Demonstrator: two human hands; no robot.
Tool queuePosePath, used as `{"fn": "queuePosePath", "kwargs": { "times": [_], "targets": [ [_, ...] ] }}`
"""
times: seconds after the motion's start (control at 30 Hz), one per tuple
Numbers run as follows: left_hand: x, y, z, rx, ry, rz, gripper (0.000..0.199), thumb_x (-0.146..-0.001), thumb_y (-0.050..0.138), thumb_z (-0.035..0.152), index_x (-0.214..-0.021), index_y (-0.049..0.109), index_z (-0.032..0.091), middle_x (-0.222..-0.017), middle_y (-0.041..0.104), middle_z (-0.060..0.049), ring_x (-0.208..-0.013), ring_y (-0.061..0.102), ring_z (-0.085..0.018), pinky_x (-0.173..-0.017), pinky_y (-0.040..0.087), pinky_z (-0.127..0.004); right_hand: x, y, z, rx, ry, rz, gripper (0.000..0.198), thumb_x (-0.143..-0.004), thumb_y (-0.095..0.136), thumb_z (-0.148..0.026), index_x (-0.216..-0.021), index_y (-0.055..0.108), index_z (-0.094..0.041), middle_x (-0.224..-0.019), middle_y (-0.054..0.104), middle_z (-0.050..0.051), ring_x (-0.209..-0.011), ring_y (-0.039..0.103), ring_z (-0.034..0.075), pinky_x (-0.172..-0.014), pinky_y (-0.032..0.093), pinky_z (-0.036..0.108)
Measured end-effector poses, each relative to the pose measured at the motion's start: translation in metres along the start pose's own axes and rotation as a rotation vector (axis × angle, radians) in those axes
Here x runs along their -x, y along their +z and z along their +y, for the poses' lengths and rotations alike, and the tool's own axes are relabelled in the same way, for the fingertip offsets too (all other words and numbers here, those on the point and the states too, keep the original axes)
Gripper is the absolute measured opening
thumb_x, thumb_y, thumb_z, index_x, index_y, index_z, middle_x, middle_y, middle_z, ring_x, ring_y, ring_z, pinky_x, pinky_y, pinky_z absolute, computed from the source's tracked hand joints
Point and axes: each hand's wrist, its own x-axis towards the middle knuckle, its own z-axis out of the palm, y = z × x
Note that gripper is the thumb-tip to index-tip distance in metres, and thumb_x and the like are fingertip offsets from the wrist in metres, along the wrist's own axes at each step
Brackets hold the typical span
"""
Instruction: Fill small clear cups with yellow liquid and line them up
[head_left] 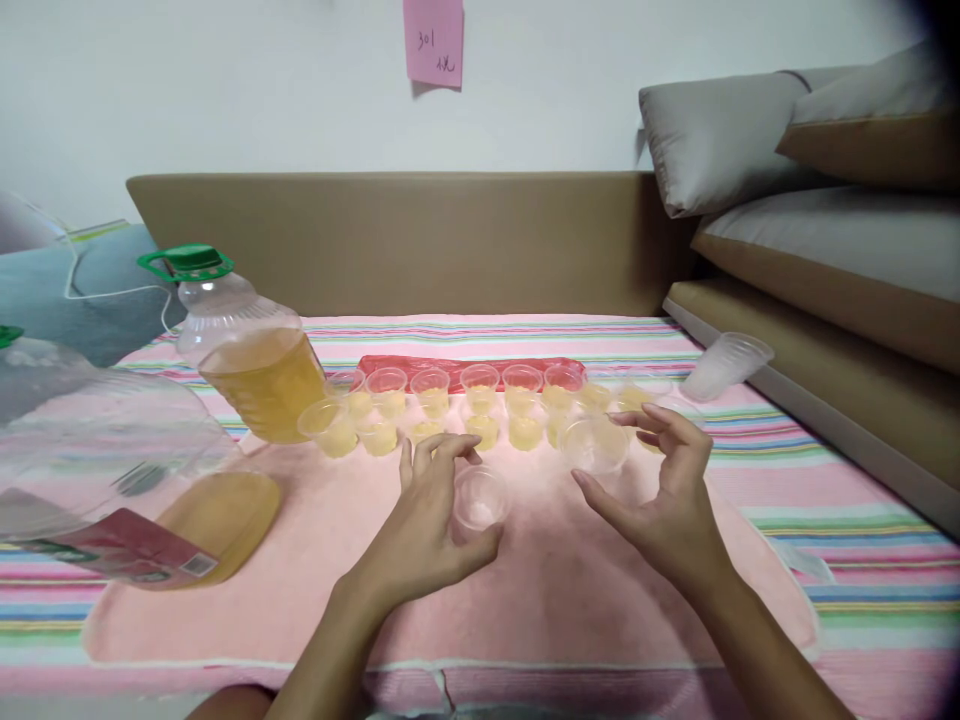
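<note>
Left hand [435, 520] cupped around an empty clear cup [480, 497] upright on the pink towel [315, 560], right hand [664, 490] loosely curled, fingertips on a second empty cup [595, 445] just beyond, near the rows of filled cups [480, 400], oil bottles [251, 350] at left.

This is a room in a home, most likely a bedroom; a bed [862, 560] under a striped sheet carries everything, with a padded headboard [420, 240] along its far edge and a plain white wall behind. Grey-and-tan cushions [795, 150] are stacked at the far right corner; a pink paper note [433, 40] is stuck to the wall.
</note>
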Motion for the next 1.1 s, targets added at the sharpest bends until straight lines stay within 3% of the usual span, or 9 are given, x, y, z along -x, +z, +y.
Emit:
{"fn": "queuePosePath", "kwargs": {
  "times": [0.17,0.27,0.43,0.6,0.73,0.83,0.9,0.97,1.1],
  "targets": [
    [0.001,0.000,0.002,0.015,-0.017,-0.006,0.077,-0.084,0.074,0.035,-0.144,0.026,0.032,-0.141,0.045,-0.010,-0.135,0.040,-0.036,-0.120,0.028,-0.069,0.000,0.000,0.001,-0.008,0.009,0.005,0.075,-0.091,0.081,-0.035,-0.150,0.036,-0.023,-0.135,0.051,0.013,-0.126,0.053,0.034,-0.103,0.041,0.055],
    [0.000,0.000,0.004,-0.004,-0.012,-0.012,0.076,-0.084,0.074,0.035,-0.144,0.027,0.031,-0.140,0.046,-0.011,-0.134,0.040,-0.037,-0.121,0.024,-0.072,0.001,0.000,0.002,-0.009,0.011,0.010,0.076,-0.090,0.082,-0.035,-0.149,0.036,-0.023,-0.135,0.051,0.013,-0.125,0.054,0.034,-0.103,0.042,0.056],
    [-0.002,0.004,0.005,-0.042,0.001,-0.017,0.076,-0.082,0.075,0.035,-0.143,0.028,0.031,-0.135,0.048,-0.010,-0.134,0.043,-0.036,-0.125,0.003,-0.076,0.002,-0.001,0.007,-0.012,0.038,0.024,0.078,-0.090,0.083,-0.037,-0.150,0.036,-0.024,-0.135,0.051,0.014,-0.127,0.053,0.035,-0.104,0.043,0.057],
    [-0.002,0.005,0.006,-0.053,0.010,-0.036,0.074,-0.085,0.072,0.034,-0.143,0.026,0.032,-0.138,0.048,-0.010,-0.139,0.039,-0.036,-0.125,0.000,-0.077,-0.006,-0.020,0.022,0.020,0.003,0.101,0.083,-0.087,0.087,-0.037,-0.149,0.033,-0.024,-0.134,0.052,0.017,-0.122,0.057,0.035,-0.099,0.046,0.052],
    [-0.003,0.004,0.006,-0.055,0.016,-0.042,0.072,-0.087,0.070,0.033,-0.143,0.026,0.033,-0.137,0.049,-0.009,-0.140,0.039,-0.035,-0.125,-0.003,-0.077,-0.017,-0.063,0.065,0.120,0.048,0.312,0.088,-0.076,0.095,-0.039,-0.139,0.035,-0.025,-0.127,0.058,0.018,-0.118,0.059,0.037,-0.091,0.047,0.053],
    [-0.003,0.004,0.006,-0.057,0.021,-0.040,0.070,-0.088,0.069,0.035,-0.143,0.026,0.033,-0.137,0.049,-0.009,-0.141,0.038,-0.036,-0.124,-0.003,-0.079,-0.020,-0.104,0.118,0.215,0.229,0.588,0.108,-0.054,0.106,-0.042,-0.130,0.031,-0.027,-0.115,0.062,0.015,-0.108,0.062,0.039,-0.085,0.049,0.055],
    [-0.003,0.005,0.006,-0.053,0.027,-0.041,0.069,-0.088,0.069,0.035,-0.143,0.027,0.032,-0.137,0.050,-0.009,-0.142,0.038,-0.037,-0.123,-0.002,-0.080,-0.020,-0.128,0.154,0.303,0.371,0.759,0.118,-0.038,0.110,-0.033,-0.123,0.029,-0.027,-0.107,0.061,0.014,-0.102,0.063,0.039,-0.084,0.050,0.055],
    [-0.002,0.005,0.006,-0.052,0.023,-0.043,0.068,-0.089,0.068,0.034,-0.143,0.027,0.032,-0.137,0.049,-0.010,-0.142,0.038,-0.037,-0.124,-0.001,-0.080,-0.017,-0.144,0.184,0.393,0.506,0.855,0.110,-0.041,0.111,-0.029,-0.115,0.030,-0.027,-0.100,0.061,0.011,-0.099,0.063,0.037,-0.092,0.048,0.057],
    [-0.003,0.005,0.005,-0.057,0.004,-0.060,0.068,-0.089,0.067,0.036,-0.142,0.026,0.032,-0.138,0.047,-0.009,-0.142,0.039,-0.035,-0.124,-0.003,-0.079,0.000,-0.148,0.218,0.414,0.541,0.848,0.102,-0.045,0.111,-0.035,-0.109,0.032,-0.027,-0.090,0.060,0.007,-0.097,0.061,0.042,-0.095,0.039,0.069]
  ]
}}
